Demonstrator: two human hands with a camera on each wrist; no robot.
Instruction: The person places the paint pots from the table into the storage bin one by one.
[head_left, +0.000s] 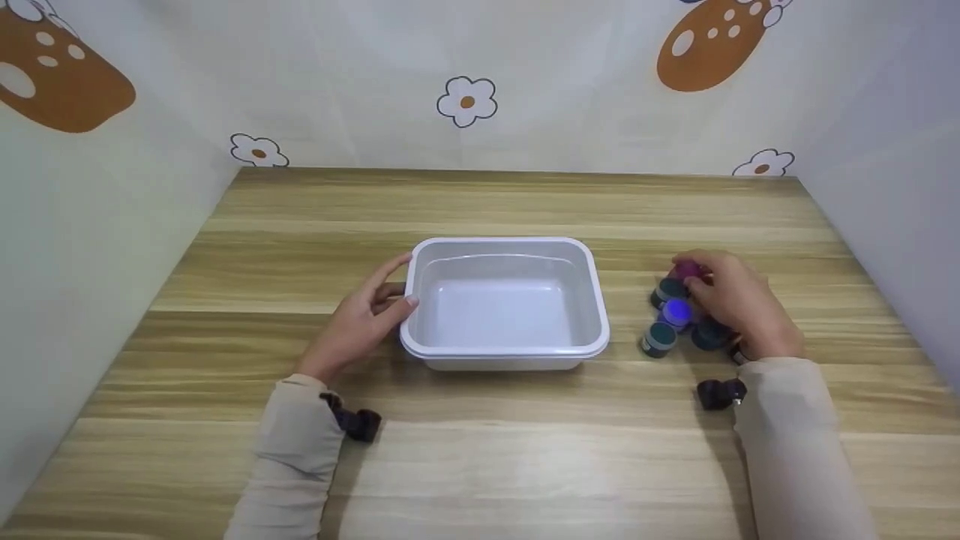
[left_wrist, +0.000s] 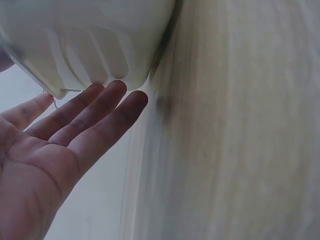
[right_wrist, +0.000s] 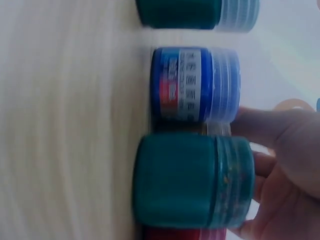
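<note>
A white plastic basin [head_left: 506, 351] stands on the wooden table. At its left side, my left hand [head_left: 358, 328] touches the rim with thumb and index finger. In the left wrist view the other fingers [left_wrist: 97, 112] stretch out nearly straight along the basin's outer wall. My right hand [head_left: 739, 304] reaches over a cluster of small paint jars and pinches a magenta-lidded paint jar [head_left: 687, 270] between thumb and fingers. Close by stand a blue paint jar [head_left: 676, 313] and dark green paint jars [head_left: 660, 339]; the right wrist view shows the blue jar's printed label [right_wrist: 180, 84].
Another dark jar [head_left: 710, 334] stands partly under my right hand, and one more [head_left: 740, 352] is mostly hidden by the wrist. Behind the wooden table [head_left: 465, 465] hangs a pale curtain [head_left: 360, 90] with flower prints. A black wrist camera [head_left: 360, 424] sits on each sleeve.
</note>
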